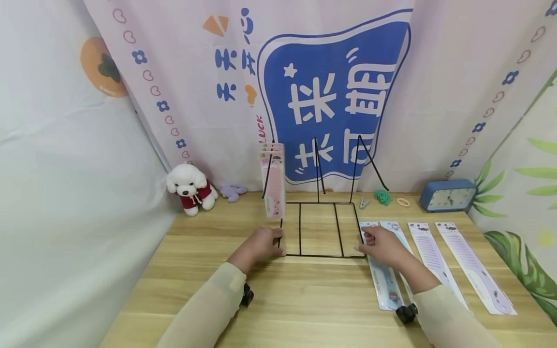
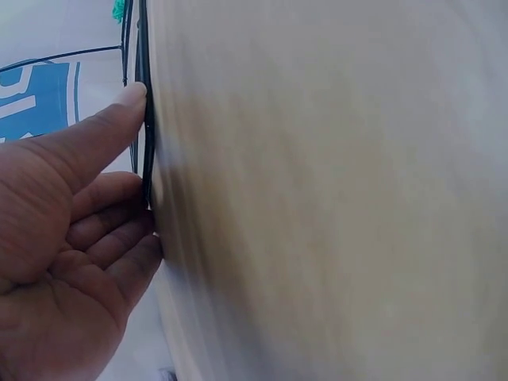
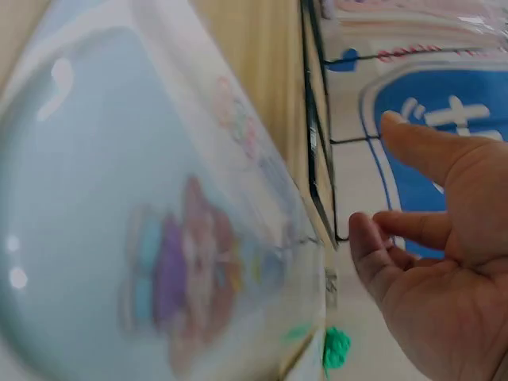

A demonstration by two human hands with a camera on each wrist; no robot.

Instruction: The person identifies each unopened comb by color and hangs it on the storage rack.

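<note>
A black wire display rack (image 1: pixel 317 255) with upright hooks stands on the wooden table. At its front left corner, my left hand (image 1: pixel 261 244) grips the wire; in the left wrist view the thumb and fingertips (image 2: pixel 135 94) meet the black wire. Beside the right side bar is my right hand (image 1: pixel 383 246), thumb and fingers spread apart with a gap between them in the right wrist view. Pink carded combs (image 1: pixel 274 183) hang from the rack's left hook. Blue carded combs (image 1: pixel 383 285) lie under and beside my right forearm, partly hidden by it.
Purple carded combs (image 1: pixel 472 268) lie farther right. Along the back are a white plush dog (image 1: pixel 186 181), a lilac toy (image 1: pixel 233 192), a small clip (image 1: pixel 363 203), a green tangle (image 1: pixel 383 197), an orange ring (image 1: pixel 403 202) and a blue clock (image 1: pixel 448 195). A printed curtain (image 1: pixel 196 96) hangs behind.
</note>
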